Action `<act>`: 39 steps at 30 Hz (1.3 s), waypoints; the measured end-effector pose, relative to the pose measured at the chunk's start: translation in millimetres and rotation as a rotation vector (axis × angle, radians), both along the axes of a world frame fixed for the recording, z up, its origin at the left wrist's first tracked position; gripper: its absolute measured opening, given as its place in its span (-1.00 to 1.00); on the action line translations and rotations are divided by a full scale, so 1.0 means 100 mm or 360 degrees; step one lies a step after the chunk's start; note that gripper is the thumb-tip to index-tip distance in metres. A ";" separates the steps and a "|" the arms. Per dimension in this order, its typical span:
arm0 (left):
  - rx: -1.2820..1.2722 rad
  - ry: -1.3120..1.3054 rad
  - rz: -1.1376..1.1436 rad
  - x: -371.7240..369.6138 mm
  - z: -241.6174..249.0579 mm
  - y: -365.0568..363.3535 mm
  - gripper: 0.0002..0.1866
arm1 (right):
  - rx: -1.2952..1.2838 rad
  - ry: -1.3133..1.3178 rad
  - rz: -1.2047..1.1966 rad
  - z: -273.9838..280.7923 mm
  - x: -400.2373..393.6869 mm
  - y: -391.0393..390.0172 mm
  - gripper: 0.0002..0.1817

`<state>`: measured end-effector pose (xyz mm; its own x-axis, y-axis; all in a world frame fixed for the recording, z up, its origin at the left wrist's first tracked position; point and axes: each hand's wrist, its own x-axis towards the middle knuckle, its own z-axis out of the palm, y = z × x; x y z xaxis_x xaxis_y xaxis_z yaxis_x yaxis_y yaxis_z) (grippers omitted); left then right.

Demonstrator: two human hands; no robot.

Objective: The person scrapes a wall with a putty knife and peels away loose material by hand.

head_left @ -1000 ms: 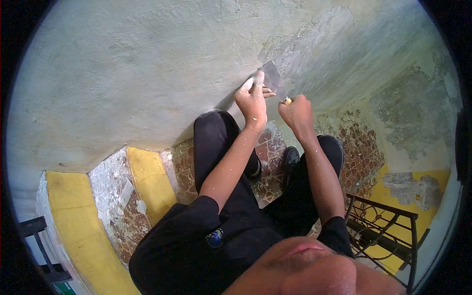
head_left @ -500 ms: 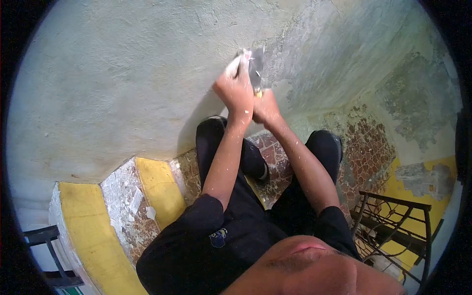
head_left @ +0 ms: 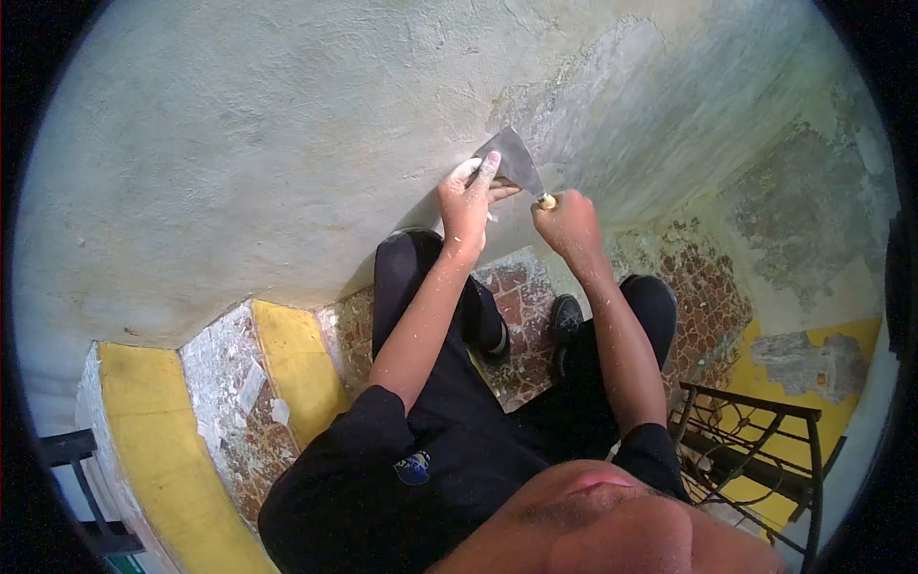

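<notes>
My right hand (head_left: 571, 227) is wrapped round the light handle of a metal scraper (head_left: 517, 163), whose wide blade points up and left near the wall (head_left: 287, 143). On the blade's left side is my left hand (head_left: 469, 203), its thumb on the blade and its other fingers partly behind it. A whitish piece (head_left: 466, 170) shows between the thumb and palm of my left hand; what it is I cannot make out. Pale flecks dot both forearms. Above the blade the wall has a rough, darker grey patch (head_left: 550, 91).
Yellow-edged steps (head_left: 158, 411) with white flakes (head_left: 252, 386) lie at lower left. Red-brown mosaic floor (head_left: 703, 306) with debris is below the wall. A dark metal railing (head_left: 755, 450) stands at lower right, another dark frame (head_left: 72, 448) at far left.
My right hand has moved right, away from my left wrist. The scraper has tilted, its blade now pointing up-left. My left hand has dropped slightly, and its thumb shows on the blade.
</notes>
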<state>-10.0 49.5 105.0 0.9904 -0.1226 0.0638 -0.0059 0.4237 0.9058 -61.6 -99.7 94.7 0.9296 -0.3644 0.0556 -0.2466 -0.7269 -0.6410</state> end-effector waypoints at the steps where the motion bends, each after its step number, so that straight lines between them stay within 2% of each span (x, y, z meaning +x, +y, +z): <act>1: -0.0193 0.0085 -0.0059 0.01 -0.02 -0.04 -0.73 | -0.0016 -0.0004 -0.0002 0.00 -0.02 0.00 -0.69; 5: -0.0213 0.0212 -0.0018 0.05 -0.23 -0.11 -0.73 | 0.0004 0.0074 -0.0050 -0.03 -0.06 -0.01 -0.71; 10: -0.0229 0.0158 0.0080 0.00 -0.12 -0.07 -0.71 | 0.0028 0.0001 0.0034 0.04 -0.04 0.03 -0.70; 18: -0.0088 0.0071 0.0185 0.02 -0.02 -0.02 -0.68 | 0.0254 0.0175 -0.0093 0.08 -0.02 0.20 -0.67; 25: 0.0100 -0.0012 0.0297 0.01 0.05 -0.02 -0.70 | 0.0435 0.0100 -0.0061 -0.12 0.02 0.29 -0.67; 28: 0.0188 -0.0130 0.0362 0.02 0.10 -0.01 -0.67 | 0.0745 0.0197 -0.0036 -0.21 0.08 0.40 -0.67; 30: 0.0362 -0.0203 0.0475 0.00 0.19 -0.01 -0.67 | 0.0910 0.0101 0.0013 -0.15 0.13 0.48 -0.69; 31: 0.0368 -0.0212 0.0473 -0.01 0.38 -0.02 -0.67 | 0.1061 0.0012 0.0069 -0.03 0.16 0.55 -0.71; 32: 0.0497 -0.0444 0.0647 0.00 0.59 -0.04 -0.67 | 0.1253 0.0013 0.0068 0.14 0.22 0.59 -0.70; 33: 0.0622 -0.0678 0.0825 0.01 0.82 -0.07 -0.67 | 0.1255 0.0004 0.0075 0.31 0.26 0.66 -0.70; 35: 0.0545 -0.0689 0.0834 0.05 1.05 -0.12 -0.67 | 0.1632 -0.0397 0.0174 0.56 0.32 0.75 -0.67; 37: 0.0653 -0.0755 0.0770 0.06 1.12 -0.17 -0.68 | 0.1681 -0.0397 0.0140 0.57 0.32 0.71 -0.66; 39: 0.0759 -0.0779 0.0750 0.12 0.81 -0.19 -0.67 | 0.1560 -0.0230 0.0142 0.24 0.37 0.56 -0.67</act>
<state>1.9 30.9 186.1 0.8183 0.1752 0.5474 -0.5271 -0.1508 0.8363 -25.0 -43.6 118.6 0.9639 -0.2389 -0.1180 -0.0892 0.1282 -0.9877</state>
